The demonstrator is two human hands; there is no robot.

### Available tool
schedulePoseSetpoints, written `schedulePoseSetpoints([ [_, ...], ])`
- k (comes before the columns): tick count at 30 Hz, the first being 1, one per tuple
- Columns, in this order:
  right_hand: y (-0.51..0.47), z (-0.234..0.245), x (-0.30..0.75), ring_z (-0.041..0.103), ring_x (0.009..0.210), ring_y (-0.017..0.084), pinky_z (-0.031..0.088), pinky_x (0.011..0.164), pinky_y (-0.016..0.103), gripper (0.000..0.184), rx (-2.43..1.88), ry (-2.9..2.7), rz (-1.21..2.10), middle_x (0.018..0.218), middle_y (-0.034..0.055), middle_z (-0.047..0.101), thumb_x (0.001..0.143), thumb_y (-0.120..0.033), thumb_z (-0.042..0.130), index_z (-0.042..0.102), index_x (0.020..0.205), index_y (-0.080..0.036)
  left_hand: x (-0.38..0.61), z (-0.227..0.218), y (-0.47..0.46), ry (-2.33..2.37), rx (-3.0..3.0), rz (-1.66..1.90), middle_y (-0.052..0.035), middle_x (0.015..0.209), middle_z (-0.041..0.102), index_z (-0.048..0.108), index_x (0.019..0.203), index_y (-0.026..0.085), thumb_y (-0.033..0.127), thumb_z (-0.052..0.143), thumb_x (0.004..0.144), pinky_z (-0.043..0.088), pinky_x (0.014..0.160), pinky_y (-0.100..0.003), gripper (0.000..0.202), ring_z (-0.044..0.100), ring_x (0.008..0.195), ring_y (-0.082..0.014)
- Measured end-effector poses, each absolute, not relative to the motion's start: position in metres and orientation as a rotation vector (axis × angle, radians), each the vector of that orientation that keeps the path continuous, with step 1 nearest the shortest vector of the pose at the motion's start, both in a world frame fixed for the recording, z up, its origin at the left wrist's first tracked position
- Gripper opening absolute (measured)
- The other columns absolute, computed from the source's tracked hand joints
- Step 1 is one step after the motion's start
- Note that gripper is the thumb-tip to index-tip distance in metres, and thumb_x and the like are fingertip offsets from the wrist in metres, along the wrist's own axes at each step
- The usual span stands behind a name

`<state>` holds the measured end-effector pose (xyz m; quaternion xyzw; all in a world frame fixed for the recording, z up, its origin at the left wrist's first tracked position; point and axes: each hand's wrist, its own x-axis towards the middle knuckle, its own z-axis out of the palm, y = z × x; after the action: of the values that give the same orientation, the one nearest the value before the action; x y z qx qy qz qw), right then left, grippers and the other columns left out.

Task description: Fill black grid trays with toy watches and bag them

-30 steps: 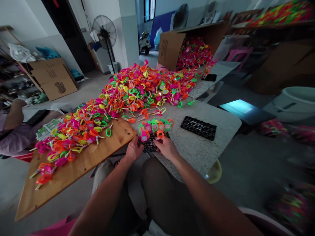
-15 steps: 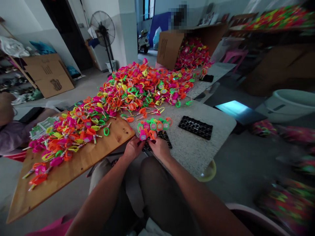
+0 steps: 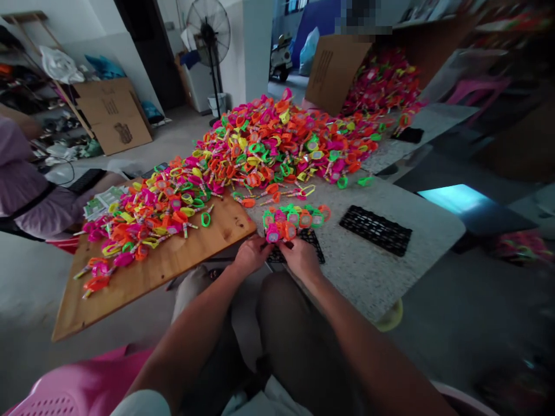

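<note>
A black lattice tray lies at the near edge of the speckled table, with toy watches in pink, orange and green standing in rows on it. At its front left corner is a pink toy watch. My left hand is closed, its fingertips pinching at the lower left of that watch. From the other side, the thumb and fingers of my right hand close in at its lower right. An orange toy watch sits just beyond my right fingertips. The strap ends between my fingers are hidden.
A large heap of toy watches spreads across the table onto a wooden board. Another black lattice tray lies to the right. A person sits at the left. Behind are a cardboard box and a fan.
The view has swung left, so everything appears farther right. Both hands stay at the tray's front edge around the pink toy watch, with only slight finger movement.
</note>
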<state>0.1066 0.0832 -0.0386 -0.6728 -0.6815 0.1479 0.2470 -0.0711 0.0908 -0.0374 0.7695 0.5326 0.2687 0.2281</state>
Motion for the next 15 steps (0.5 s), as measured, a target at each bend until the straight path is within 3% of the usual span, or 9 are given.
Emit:
schedulePoseSetpoints([
  [10,0.080,-0.030,0.093,0.072,0.086,0.024,0.040,0.069,0.028,0.028,-1.968,-1.934,0.286,0.094,0.0140,0.077,0.097,-0.038,0.058,0.075,0.101,-0.015,-0.071,-0.040,0.091,1.493,2.124,0.693,-0.0041,0.084,0.067,0.075,0.089,0.019,0.032,0.060,0.096,0.045,0.071,-0.023,0.021,0.062,0.078,-0.0147],
  [15,0.082,-0.013,0.099,0.071,0.092,0.022,0.045,0.075,0.026,0.017,-1.793,-1.996,0.560,0.098,0.0123,0.077,0.092,-0.027,0.063,0.073,0.099,-0.015,-0.071,-0.032,0.090,1.538,2.115,0.720,-0.0037,0.082,0.066,0.075,0.089,0.019,0.029,0.060,0.095,0.042,0.070,-0.023,0.019,0.060,0.075,-0.0136],
])
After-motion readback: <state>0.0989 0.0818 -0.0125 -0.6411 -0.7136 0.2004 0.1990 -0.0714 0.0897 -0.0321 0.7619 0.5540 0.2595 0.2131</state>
